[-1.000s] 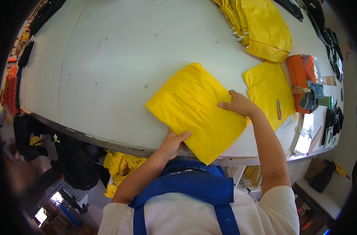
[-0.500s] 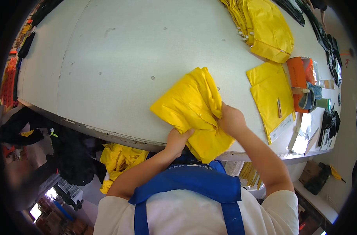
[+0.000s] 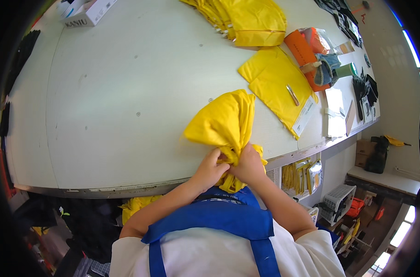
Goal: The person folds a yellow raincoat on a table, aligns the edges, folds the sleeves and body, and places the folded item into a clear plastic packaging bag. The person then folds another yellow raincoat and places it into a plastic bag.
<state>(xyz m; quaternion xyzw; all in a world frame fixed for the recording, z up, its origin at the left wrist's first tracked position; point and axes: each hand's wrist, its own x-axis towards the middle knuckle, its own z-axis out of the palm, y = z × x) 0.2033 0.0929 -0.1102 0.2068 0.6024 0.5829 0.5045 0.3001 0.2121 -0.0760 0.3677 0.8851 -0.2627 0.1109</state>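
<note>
A glossy yellow fabric piece [image 3: 221, 117] is gathered tightly at its middle, at the near edge of the white table. Its upper part fans out above my hands, and loose folds hang below them. My right hand [image 3: 247, 166] is closed round the gathered neck. Against the same gather, my left hand [image 3: 211, 171] has its fingers bent into the cloth, close to the right one. Some fingertips are hidden in the folds.
Right of my hands lies a folded yellow piece [image 3: 272, 76] with a small slim tool [image 3: 292, 94] on it. Beyond are an orange box [image 3: 302, 55] and a stack of yellow pieces [image 3: 260, 23]. A white box [image 3: 92, 14] stands far left. The table's edge [image 3: 140, 190] runs before me.
The yellow piece went from loosely spread to bunched at its middle. My hands came together, the right moving inward to the left. The view has turned to the right.
</note>
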